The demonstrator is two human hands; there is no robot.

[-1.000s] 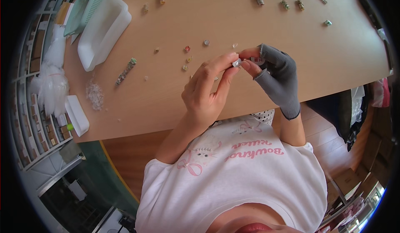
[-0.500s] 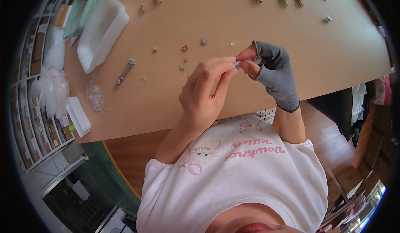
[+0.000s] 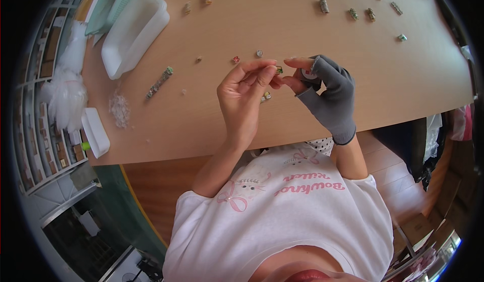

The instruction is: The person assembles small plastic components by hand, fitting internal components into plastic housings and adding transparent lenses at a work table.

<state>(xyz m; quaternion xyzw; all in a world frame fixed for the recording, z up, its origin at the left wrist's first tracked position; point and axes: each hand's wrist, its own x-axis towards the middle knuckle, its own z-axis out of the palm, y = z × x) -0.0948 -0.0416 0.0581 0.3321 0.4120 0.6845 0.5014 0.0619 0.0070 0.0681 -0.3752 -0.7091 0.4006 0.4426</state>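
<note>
My bare left hand [image 3: 244, 93] pinches a small green and gold piece [image 3: 279, 70] between thumb and fingertips, above the table. Close beside it is my right hand [image 3: 330, 93], in a grey fingerless glove. Its curled fingers hold a small round white thing with a red mark [image 3: 308, 74] against the palm; its kind is unclear. The right thumb and forefinger stand apart, near the green piece. Small yellowish and green pieces [image 3: 265, 97] lie below the hands. Beyond my left hand sit a small red piece [image 3: 236, 59] and a round silvery piece [image 3: 259, 53].
A long patterned bundle [image 3: 159, 83] and a pile of clear bits [image 3: 119, 111] lie at the left. A white bin [image 3: 135, 35], a teal basket [image 3: 108, 9] and a small white tray [image 3: 96, 133] stand along that edge. Several small rolls, one grey [image 3: 323, 5], are scattered farther off.
A small greyish piece was at the meeting fingertips of both hands; now a green and gold one is in my left fingers. My right thumb and forefinger have spread. The view has shifted slightly.
</note>
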